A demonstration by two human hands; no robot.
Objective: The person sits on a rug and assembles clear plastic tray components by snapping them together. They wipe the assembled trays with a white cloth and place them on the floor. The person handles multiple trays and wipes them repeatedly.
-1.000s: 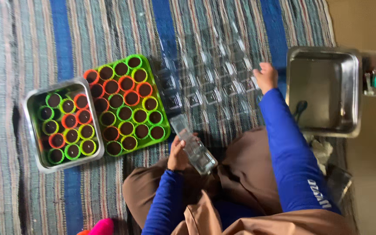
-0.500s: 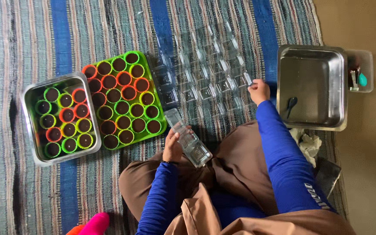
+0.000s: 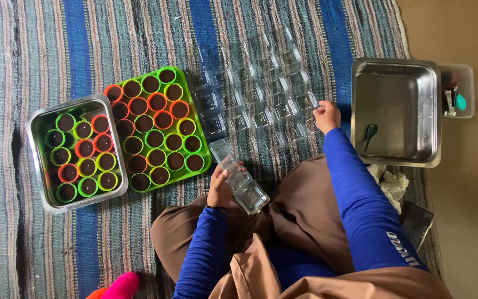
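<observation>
Head view: left hand (image 3: 221,188) has its fingers (image 3: 229,173) clenched round a stack of clear plastic boxes (image 3: 243,178), held over the lap just beside the green tray (image 3: 208,164); right hand (image 3: 326,115) pinches the edge of a clear box (image 3: 312,101) at the end of the rows of clear boxes (image 3: 255,91) spread on the striped rug (image 3: 40,50). Green tray & steel tray (image 3: 35,123) at left hold small coloured cups w/ dark filling (image 3: 139,124); empty steel pan (image 3: 396,113) sits just right of the right hand.

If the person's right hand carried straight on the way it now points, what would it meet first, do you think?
Most likely the clear plastic boxes laid out on the striped rug: the right hand points up the picture and already reaches the outermost box at its fingertips.
</observation>
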